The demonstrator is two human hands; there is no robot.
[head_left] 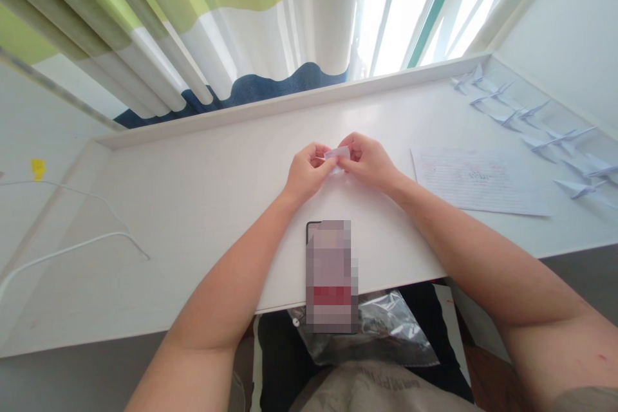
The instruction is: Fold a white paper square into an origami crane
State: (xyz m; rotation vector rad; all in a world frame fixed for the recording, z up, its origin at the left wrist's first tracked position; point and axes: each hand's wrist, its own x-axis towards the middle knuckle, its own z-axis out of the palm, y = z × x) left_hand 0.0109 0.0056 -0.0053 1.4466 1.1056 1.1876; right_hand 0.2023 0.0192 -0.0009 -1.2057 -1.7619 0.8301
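A small folded piece of white paper [337,152] is pinched between both hands over the middle of the desk. My left hand [308,170] grips its left side, thumb and fingertips pressed together. On the other side my right hand [367,159] holds the paper with thumb and curled fingers. Parts of the paper are hidden behind the thumbs, so its exact fold cannot be made out. Below the hands, a phone [331,270] with a blurred-out screen lies at the desk's front edge.
Several folded paper cranes [545,135] stand along the right side of the white desk [203,193], beside a sheet of lined paper [476,180]. White cables [72,244] lie at left. A clear plastic bag [386,322] rests on my lap. Behind hangs a curtain [270,19].
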